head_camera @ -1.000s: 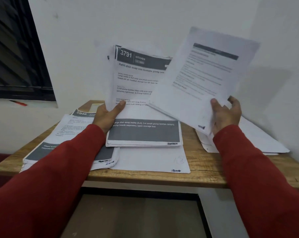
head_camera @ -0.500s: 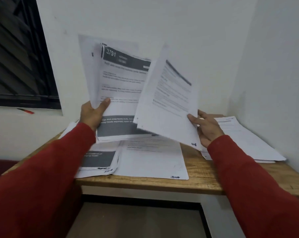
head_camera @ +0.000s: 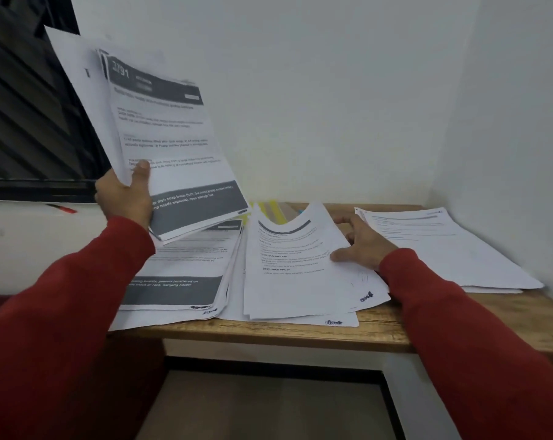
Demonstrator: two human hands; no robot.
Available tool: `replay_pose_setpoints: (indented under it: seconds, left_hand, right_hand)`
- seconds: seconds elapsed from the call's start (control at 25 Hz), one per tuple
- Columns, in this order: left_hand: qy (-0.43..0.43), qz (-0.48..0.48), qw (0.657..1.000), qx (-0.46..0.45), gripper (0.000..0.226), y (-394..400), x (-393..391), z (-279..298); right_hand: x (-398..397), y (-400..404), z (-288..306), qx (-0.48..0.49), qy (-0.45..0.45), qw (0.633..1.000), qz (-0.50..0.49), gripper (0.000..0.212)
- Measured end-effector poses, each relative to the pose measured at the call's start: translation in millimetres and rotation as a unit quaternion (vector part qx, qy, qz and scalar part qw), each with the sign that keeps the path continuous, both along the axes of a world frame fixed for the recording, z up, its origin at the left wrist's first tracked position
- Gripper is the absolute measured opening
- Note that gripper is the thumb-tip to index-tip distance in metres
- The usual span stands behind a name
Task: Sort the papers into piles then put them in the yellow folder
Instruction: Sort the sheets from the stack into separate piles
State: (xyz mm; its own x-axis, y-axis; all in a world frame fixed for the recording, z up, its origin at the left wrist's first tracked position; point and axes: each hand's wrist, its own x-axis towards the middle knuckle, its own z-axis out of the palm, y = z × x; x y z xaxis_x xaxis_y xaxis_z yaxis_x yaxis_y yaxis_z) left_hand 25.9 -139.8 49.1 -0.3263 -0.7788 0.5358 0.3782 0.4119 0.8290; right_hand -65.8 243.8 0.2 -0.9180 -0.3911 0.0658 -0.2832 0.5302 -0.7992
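Your left hand [head_camera: 124,198] grips a sheaf of printed papers [head_camera: 161,134] by its lower left corner, thumb on the front sheet, holding it raised and tilted at about ten o'clock over the wooden table [head_camera: 380,331]. Your right hand [head_camera: 362,246] lies at three o'clock of centre, thumb pinching the right edge of a single sheet [head_camera: 297,265] whose far end curls upward — it rests on the middle pile [head_camera: 288,319]. At nine o'clock from that pile sits a left pile [head_camera: 176,274] with a dark band on its top page, just beside it. Well apart at two o'clock lies a right pile [head_camera: 443,249] against the wall. Behind the middle pile, at twelve o'clock, a strip of the yellow folder [head_camera: 267,207] peeks out — mostly hidden.
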Motion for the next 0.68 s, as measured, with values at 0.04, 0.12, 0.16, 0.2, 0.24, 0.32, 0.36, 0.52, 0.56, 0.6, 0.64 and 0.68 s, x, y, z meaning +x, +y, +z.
replay_pose_setpoints:
  seconds: [0.04,0.12,0.16,0.2,0.24,0.32,0.36,0.52,0.56,0.6,0.64,0.68]
  left_hand:
    - [0.008,0.019,1.0,-0.004,0.045,8,-1,3]
    - [0.027,0.046,0.998,-0.015,0.043,26,-5,8]
    - [0.036,0.05,0.998,-0.021,0.043,35,-7,9]
    - [0.046,0.035,0.998,-0.025,0.042,44,-9,9]
    - [0.056,-0.005,0.998,-0.018,0.039,53,-13,7]
    - [0.05,-0.14,0.989,0.016,0.028,73,-22,-3]
    - [0.03,-0.203,0.978,0.028,0.023,84,-24,-10]
    - [-0.046,-0.357,0.932,0.041,0.017,113,-31,-43]
    - [-0.053,-0.377,0.924,0.041,0.016,116,-33,-48]
    - [-0.056,-0.384,0.921,0.041,0.016,118,-33,-51]
    - [-0.057,-0.385,0.92,0.041,0.014,118,-34,-53]
    - [-0.054,-0.385,0.92,0.041,0.014,117,-33,-54]
  right_hand:
    - [0,1,0,-0.002,-0.004,1.0,-0.001,0.068]
    - [0,1,2,0.009,-0.011,1.0,0.004,0.067]
    - [1,1,3,0.014,-0.015,1.0,0.006,0.066]
    - [1,0,2,0.018,-0.017,1.0,0.003,0.064]
    - [2,-1,2,0.012,-0.012,1.0,-0.007,0.061]
    - [0,-1,2,-0.071,0.026,0.994,-0.08,0.05]
    - [-1,0,4,-0.157,0.039,0.979,-0.127,0.044]
    - [1,0,14,-0.378,0.027,0.921,-0.087,0.045]
    - [4,-3,13,-0.385,0.045,0.92,-0.053,0.039]
    - [5,-6,11,-0.387,0.068,0.919,-0.03,0.032]
    - [6,-8,10,-0.384,0.087,0.919,-0.016,0.027]
    - [5,-8,9,-0.38,0.098,0.92,-0.009,0.025]
